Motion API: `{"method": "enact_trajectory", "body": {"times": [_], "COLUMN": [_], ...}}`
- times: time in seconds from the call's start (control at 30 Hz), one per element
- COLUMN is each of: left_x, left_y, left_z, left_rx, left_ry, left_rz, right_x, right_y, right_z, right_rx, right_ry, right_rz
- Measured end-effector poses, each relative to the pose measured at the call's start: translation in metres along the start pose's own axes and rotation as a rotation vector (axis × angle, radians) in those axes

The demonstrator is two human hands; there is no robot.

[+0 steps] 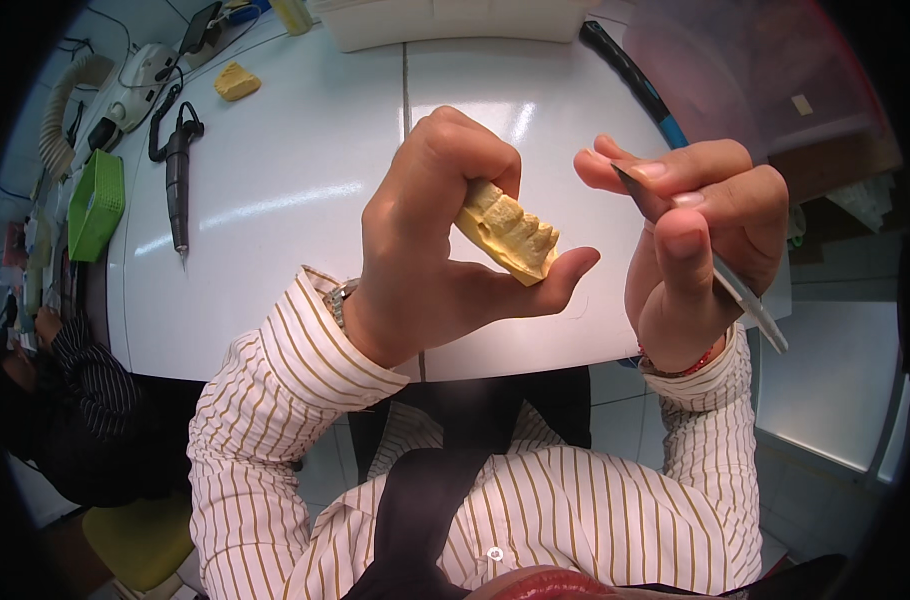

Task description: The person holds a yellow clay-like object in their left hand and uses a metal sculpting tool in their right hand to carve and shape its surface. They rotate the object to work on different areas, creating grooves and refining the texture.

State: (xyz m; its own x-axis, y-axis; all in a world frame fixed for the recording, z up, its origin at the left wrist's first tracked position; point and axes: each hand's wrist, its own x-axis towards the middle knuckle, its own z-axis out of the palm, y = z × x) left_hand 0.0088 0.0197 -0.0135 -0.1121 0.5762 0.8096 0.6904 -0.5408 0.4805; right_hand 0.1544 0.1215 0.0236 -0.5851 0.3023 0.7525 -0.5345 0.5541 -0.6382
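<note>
Two hands work above the white surface (275, 180): our left hand (430, 240) closes thumb and fingers around a yellow dental cast (510, 232), tilting its teeth toward us, seemingly for inspection. Our right hand (705, 235) pinches a thin metal blade (675, 225) beside it, while a green basket (97, 203) sits far left, contents unclear.

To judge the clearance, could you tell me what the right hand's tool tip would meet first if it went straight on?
Probably the left hand's fingers around the yellow dental cast. The right hand points its thin tool up-left; depth is unclear.
</note>
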Motion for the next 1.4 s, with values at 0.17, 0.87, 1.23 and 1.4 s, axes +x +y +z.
{"method": "enact_trajectory", "body": {"times": [0.17,0.87,1.23,1.4], "left_x": [0.001,0.003,-0.003,0.011], "left_y": [-0.004,-0.001,-0.041,-0.070], "left_z": [0.007,0.002,0.014,-0.007], "left_rx": [-0.070,-0.097,-0.092,-0.012], "left_ry": [0.160,0.176,0.114,0.137], "left_rz": [-0.013,0.093,-0.224,-0.225], "right_x": [-0.001,0.004,0.004,0.021], "right_y": [-0.007,0.002,0.033,0.065], "right_z": [0.001,0.001,0.000,0.003], "right_rx": [-0.303,-0.058,0.053,0.101], "right_ry": [-0.164,0.051,0.244,0.207], "right_rz": [-0.219,0.026,0.148,0.264]}}
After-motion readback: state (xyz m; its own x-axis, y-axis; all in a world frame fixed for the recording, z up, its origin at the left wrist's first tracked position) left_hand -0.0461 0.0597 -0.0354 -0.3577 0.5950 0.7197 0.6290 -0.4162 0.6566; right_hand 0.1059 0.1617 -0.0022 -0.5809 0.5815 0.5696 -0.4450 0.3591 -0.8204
